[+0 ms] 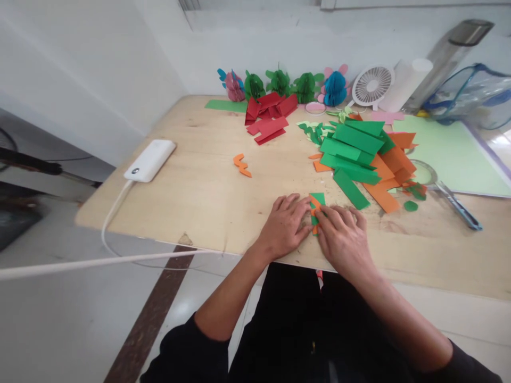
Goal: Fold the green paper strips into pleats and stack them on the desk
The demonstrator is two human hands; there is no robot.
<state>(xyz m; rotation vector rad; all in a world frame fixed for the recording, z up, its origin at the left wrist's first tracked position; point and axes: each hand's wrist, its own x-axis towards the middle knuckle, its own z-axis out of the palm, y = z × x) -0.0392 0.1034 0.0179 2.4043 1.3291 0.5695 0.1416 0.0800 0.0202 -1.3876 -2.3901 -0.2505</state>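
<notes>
A small green paper strip (319, 198) lies near the front edge of the table, with an orange zigzag paper cutout (315, 202) on top of it. My left hand (284, 226) rests on the table at the left, its fingers stretched out and their tips at the strip's left edge. From the right, my right hand (345, 234) holds the orange cutout against the green paper with bent fingers. Those fingers hide part of both papers. Farther left on the wood lies another orange zigzag cutout (241, 166).
Green paper pieces (351, 146) and orange pieces (393, 165) are heaped at the right, beside scissors or a cutter (459, 205). Behind lie red folded papers (271, 114) and several honeycomb paper figures (278, 82). A white power bank (149, 159) with a cable sits left.
</notes>
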